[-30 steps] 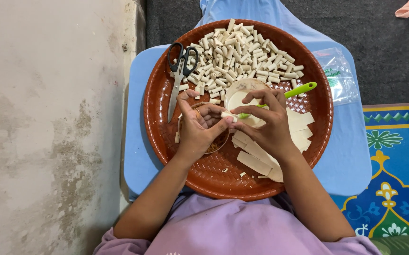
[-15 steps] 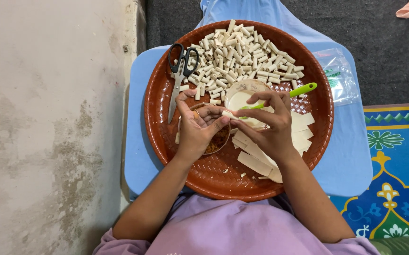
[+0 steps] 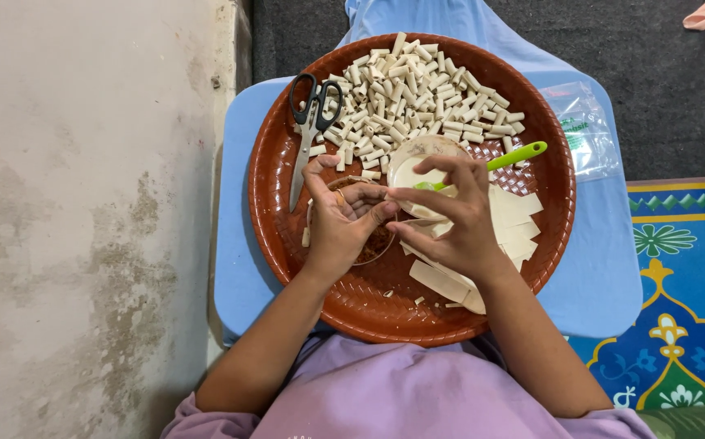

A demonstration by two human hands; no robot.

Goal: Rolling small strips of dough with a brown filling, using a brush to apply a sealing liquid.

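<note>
Wrapper piece: small pale strip of dough (image 3: 401,213), pinched between both hands over the middle of the tray; mostly hidden by the fingers.
Left hand (image 3: 340,223): fingers curled, thumb and fingertips closed on the strip; resting above a small bowl of brown filling (image 3: 373,244), largely covered.
Right hand (image 3: 454,219): fingers bent, thumb and forefinger pressing the same strip from the other side; touching the left hand at the fingertips.
Spoon: green-handled spoon (image 3: 515,156), handle sticking out up and to the right from behind the right hand; bowl end lying in a pale round dish (image 3: 417,158).
Flat wrappers: stack of pale sheets (image 3: 511,223) under and right of the right hand; more long pieces (image 3: 442,280) near the wrist.
Rolled pieces: heap of short pale rolls (image 3: 417,89) filling the far half of the tray.
Scissors: black-handled scissors (image 3: 308,134) on the tray's left side, blades pointing toward the person.
Tray: round brown woven-patterned tray (image 3: 369,313); on a light blue surface (image 3: 247,244).
Beyond: clear plastic bag (image 3: 584,130) at the right; patterned blue mat (image 3: 686,284); stained wall (image 3: 84,219) at the left.
</note>
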